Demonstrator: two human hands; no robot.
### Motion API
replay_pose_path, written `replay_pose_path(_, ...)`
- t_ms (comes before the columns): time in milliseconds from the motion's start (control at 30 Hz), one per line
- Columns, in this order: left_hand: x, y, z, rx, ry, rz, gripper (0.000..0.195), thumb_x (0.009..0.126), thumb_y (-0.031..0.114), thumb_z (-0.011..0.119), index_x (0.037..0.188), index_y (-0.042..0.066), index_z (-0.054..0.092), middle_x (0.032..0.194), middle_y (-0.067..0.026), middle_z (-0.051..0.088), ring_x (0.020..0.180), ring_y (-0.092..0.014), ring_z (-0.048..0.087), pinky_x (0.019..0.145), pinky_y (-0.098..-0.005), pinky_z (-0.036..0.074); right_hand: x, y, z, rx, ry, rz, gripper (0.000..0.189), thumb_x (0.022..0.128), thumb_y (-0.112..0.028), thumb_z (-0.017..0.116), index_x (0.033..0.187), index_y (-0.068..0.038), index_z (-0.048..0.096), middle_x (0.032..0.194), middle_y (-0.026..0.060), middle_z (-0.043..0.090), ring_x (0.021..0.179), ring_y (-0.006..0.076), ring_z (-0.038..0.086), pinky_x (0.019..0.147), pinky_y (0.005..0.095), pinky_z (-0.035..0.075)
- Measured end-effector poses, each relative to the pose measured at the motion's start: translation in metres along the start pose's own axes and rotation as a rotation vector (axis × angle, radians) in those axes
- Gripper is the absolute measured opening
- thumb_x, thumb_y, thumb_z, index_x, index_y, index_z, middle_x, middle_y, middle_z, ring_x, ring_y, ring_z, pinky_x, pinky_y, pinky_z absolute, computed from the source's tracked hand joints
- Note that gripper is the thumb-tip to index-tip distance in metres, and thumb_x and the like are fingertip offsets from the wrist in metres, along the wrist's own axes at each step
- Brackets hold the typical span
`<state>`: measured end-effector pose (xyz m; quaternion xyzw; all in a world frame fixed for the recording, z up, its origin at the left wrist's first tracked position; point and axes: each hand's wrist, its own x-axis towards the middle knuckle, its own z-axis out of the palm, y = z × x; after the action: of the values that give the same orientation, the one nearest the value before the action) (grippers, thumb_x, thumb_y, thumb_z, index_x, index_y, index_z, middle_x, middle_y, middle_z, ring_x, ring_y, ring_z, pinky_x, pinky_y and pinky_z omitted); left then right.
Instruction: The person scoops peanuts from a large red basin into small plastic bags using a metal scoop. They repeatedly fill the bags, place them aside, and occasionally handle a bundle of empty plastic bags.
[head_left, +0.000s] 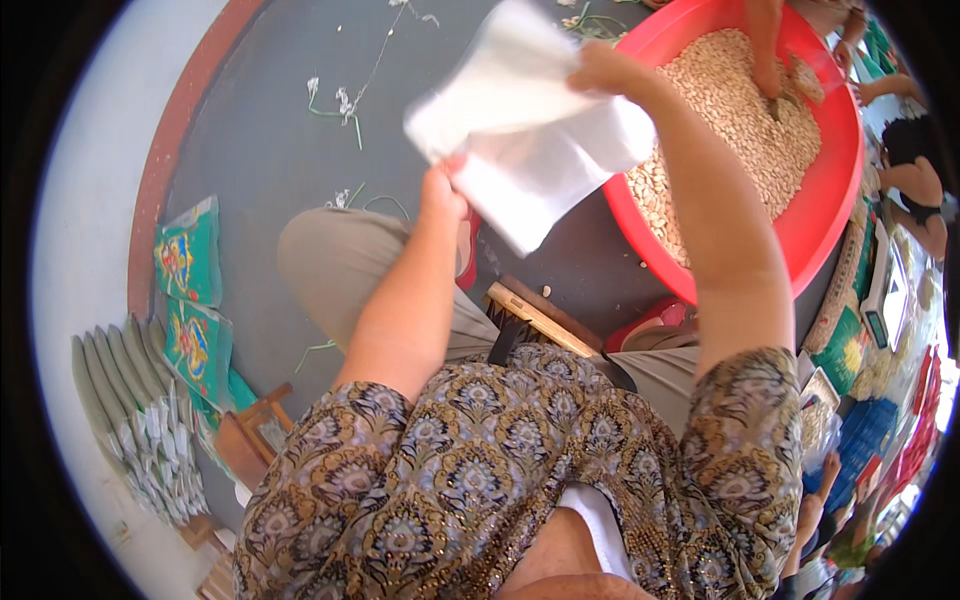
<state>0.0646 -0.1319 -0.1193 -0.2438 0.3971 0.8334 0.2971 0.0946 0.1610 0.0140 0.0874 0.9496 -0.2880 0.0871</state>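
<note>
A clear plastic bag (525, 172), blurred and spread out, is held up in front of me between both hands. My left hand (444, 193) pinches its lower left edge. My right hand (606, 71) grips its upper right part, close to the rim of a large red plastic tub (806, 259). Pale beans or kernels (720, 82) fill much of that tub, which is partly hidden behind my right forearm. Another person's hand (766, 75) reaches into the kernels from the top, by what seems a partly filled clear bag (806, 79).
Brush with a wooden back (541, 319) lies between my legs. Green printed bags (187, 262) rest by the left wall, near a small wooden stool (255, 435). Scraps of green string (337, 114) litter the floor. A scale (885, 292), a blue crate (862, 442) and other people are at right.
</note>
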Motion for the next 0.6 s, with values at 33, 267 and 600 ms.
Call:
replay_pose_path(33, -0.013, -0.017, -0.039, -0.027, 0.096, -0.012, 0.041, 0.072, 0.003, 0.052, 0.112, -0.004, 0.045, 0.113, -0.0195, 0.049, 0.104, -0.036, 0.046, 0.096, -0.0484, 0.032, 0.012, -0.012, 0.03, -0.175, -0.127, -0.097, 0.031, 0.06, -0.02, 0.056, 0.079, 0.005, 0.061, 0.076, 0.0187, 0.062, 0.07, 0.0311, 0.06, 0.063, 0.0369, 0.047)
replay_pose_path(267, -0.069, -0.045, -0.083, -0.17, 0.537, -0.055, 0.041, 0.07, -0.001, 0.054, 0.109, -0.002, 0.046, 0.108, -0.0147, 0.05, 0.1, -0.031, 0.047, 0.092, -0.0415, 0.036, 0.031, -0.008, 0.16, -0.412, -0.478, -0.374, 0.021, 0.065, -0.012, 0.051, 0.075, 0.003, 0.062, 0.075, 0.0206, 0.061, 0.07, 0.0312, 0.06, 0.066, 0.0374, 0.046)
replay_pose_path(600, -0.108, -0.136, -0.077, -0.07, 0.456, -0.577, 0.035, 0.081, 0.016, 0.057, 0.114, 0.01, 0.046, 0.112, -0.0067, 0.051, 0.104, -0.022, 0.048, 0.091, -0.0427, 0.036, 0.008, -0.018, 0.148, -0.338, -0.596, 0.441, 0.025, 0.076, -0.011, 0.049, 0.098, -0.005, 0.061, 0.1, 0.0118, 0.06, 0.096, 0.0314, 0.055, 0.082, 0.0418, 0.039)
